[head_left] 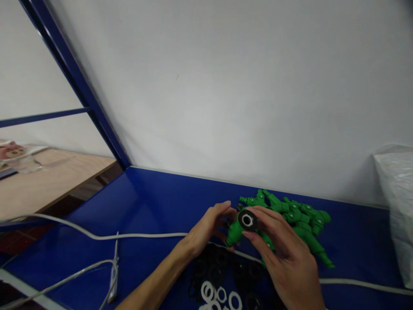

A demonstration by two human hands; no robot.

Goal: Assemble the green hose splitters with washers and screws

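A green plastic hose fitting (235, 234) is held up over the blue surface between both hands. My left hand (209, 226) closes around its lower left side, its fingertips partly hidden behind it. My right hand (284, 254) pinches the black round cap (248, 220) on the end facing me, thumb below and fingers above. A white ring shows inside the cap's opening. Just below the hands lie loose white rings (235, 300) and several black rings (215, 272), dim in shadow. Behind my right hand is a pile of similar green fittings (292, 215).
A white cable (145, 235) runs across the blue shelf (155, 193) under the hands. A thin pen-like tool (114, 275) lies at left beside a cable loop. A white plastic bag (398, 206) stands far right. A blue metal post (93, 107) and wall (226, 86) bound the shelf.
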